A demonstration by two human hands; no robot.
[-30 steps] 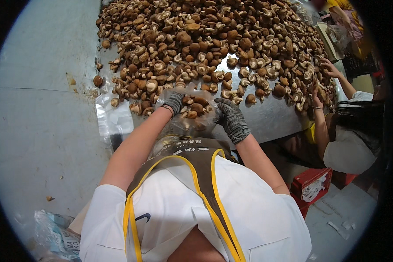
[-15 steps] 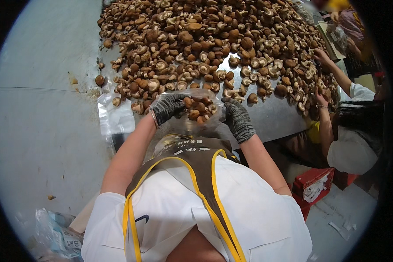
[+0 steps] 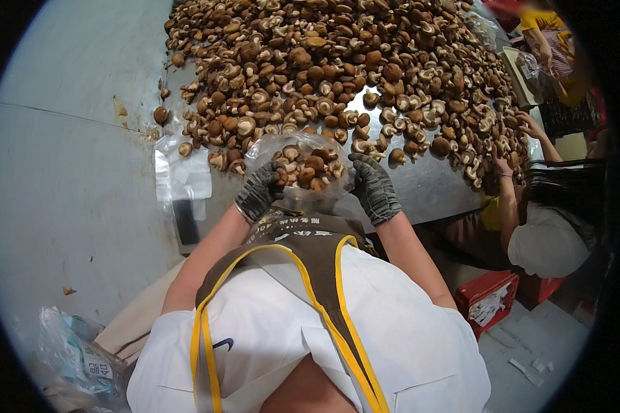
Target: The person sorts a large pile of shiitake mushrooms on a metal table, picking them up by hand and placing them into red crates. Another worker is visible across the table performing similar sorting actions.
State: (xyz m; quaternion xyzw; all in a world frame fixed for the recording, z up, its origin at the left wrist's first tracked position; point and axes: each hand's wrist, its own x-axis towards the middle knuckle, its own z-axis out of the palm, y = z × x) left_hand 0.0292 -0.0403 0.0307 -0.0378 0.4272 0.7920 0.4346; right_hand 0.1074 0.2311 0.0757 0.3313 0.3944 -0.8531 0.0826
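Note:
A clear plastic bag (image 3: 260, 149) with brown shiitake mushrooms (image 3: 315, 162) inside stands mouth-up at the near edge of the table. My left hand (image 3: 258, 193), in a grey striped knit glove, grips the bag's left side, its fingers curled against the plastic. On the other side my right hand (image 3: 375, 191), gloved alike, pinches the bag's right rim. Just beyond the bag a broad heap of loose shiitake mushrooms (image 3: 282, 51) spreads over the metal tabletop (image 3: 434, 182).
Flat clear bags (image 3: 182, 168) and a dark flat object (image 3: 185, 221) lie left of my hands. At the right, a co-worker's hand (image 3: 504, 165) reaches into the heap. A red crate (image 3: 486, 303) stands on the floor; a plastic sack (image 3: 76, 354) lies at lower left.
My left hand has moved down the bag's side toward me. The bag's mouth has spread wider, showing more mushrooms inside. My right hand has barely moved.

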